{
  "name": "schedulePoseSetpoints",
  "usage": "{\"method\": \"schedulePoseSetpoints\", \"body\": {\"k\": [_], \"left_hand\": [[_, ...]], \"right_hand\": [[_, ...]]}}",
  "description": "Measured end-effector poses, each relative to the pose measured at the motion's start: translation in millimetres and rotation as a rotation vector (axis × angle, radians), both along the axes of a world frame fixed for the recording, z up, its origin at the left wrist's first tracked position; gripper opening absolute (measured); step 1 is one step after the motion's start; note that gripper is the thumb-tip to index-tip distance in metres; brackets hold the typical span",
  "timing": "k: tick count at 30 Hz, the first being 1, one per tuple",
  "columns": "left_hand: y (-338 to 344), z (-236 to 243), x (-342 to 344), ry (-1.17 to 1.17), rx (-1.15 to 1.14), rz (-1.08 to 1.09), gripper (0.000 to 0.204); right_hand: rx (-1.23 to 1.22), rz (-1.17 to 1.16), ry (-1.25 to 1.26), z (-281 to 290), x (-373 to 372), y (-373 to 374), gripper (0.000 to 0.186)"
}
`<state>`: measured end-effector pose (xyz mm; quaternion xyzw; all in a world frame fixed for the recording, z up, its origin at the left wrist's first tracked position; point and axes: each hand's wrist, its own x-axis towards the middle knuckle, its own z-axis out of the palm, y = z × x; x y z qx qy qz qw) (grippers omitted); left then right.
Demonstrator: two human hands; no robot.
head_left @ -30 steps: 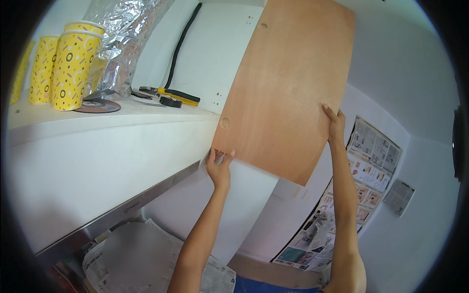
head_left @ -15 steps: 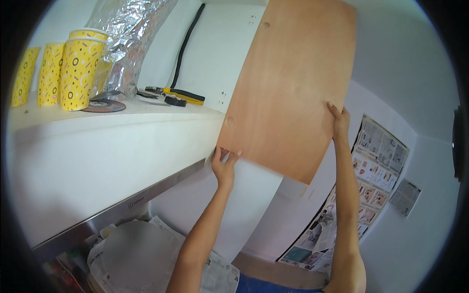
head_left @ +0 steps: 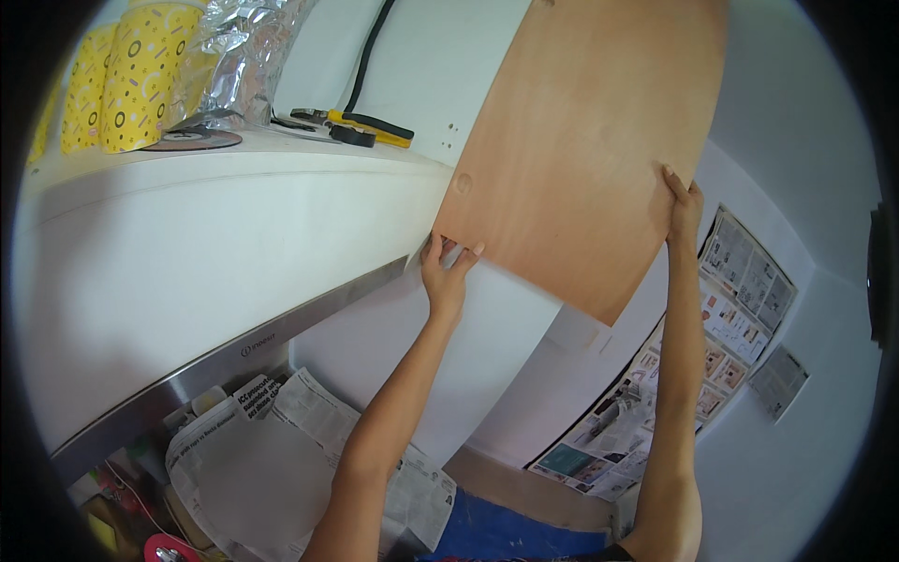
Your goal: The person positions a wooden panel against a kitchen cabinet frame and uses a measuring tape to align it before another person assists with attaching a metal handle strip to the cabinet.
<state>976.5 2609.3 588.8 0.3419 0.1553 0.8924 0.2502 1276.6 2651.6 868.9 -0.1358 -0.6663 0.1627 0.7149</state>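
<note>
A tall light-brown wooden panel (head_left: 576, 140) is held up against the front of a white wall cabinet (head_left: 426, 84), tilted in the view. My left hand (head_left: 448, 276) grips its lower left corner from below, fingertips on the bottom edge beside the cabinet's front corner. My right hand (head_left: 684, 201) is wrapped round the panel's right edge, thumb on its face. Two recessed round holes, one partly cut off, show near the left edge. Left of the panel, the shelf (head_left: 262, 155) bears yellow-black pliers (head_left: 393, 128), a black tape roll (head_left: 351, 135) and a thin disc (head_left: 187, 140).
Yellow patterned cups (head_left: 131, 84), crumpled foil (head_left: 239, 66) and a black cable (head_left: 370, 47) are upper left. A steel strip (head_left: 197, 375) runs below the cabinet, above newspaper (head_left: 421, 506) and clutter. Papers (head_left: 740, 272) cover the wall at right; a blue surface (head_left: 506, 525) lies below.
The panel, both hands and the cabinet appear higher and further right in the picture, with more of the newspapers below in view. Both hands keep their grips.
</note>
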Motion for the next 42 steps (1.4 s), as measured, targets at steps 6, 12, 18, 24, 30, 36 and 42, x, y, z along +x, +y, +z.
{"method": "schedulePoseSetpoints", "body": {"k": [6,12,18,24,30,36,42], "left_hand": [[-5.0,3.0,4.8,-0.006,-0.057,-0.012,0.088],[0.5,-1.7,-1.8,0.023,-0.054,-0.005,0.090],[0.7,-2.2,-1.5,0.063,-0.066,0.033,0.091],[5.0,-4.8,-1.9,0.086,-0.092,0.067,0.089],[0.7,-3.3,-0.9,0.087,-0.073,0.050,0.089],[-1.1,-3.3,-2.6,0.076,-0.035,0.014,0.091],[6.4,-7.3,-5.5,0.097,-0.061,0.037,0.093]], "right_hand": [[0.016,0.027,0.002,0.9,2.7,0.8,0.048],[0.011,-0.033,-0.010,1.0,-1.0,-1.5,0.050],[0.013,-0.065,-0.003,-0.2,0.4,2.4,0.048],[0.017,-0.003,0.006,1.8,2.6,4.0,0.043],[0.016,0.015,0.003,2.5,2.4,-0.2,0.042],[0.010,-0.080,-0.021,1.7,1.1,-3.1,0.047],[0.027,-0.090,-0.017,0.3,-0.3,2.0,0.051]]}}
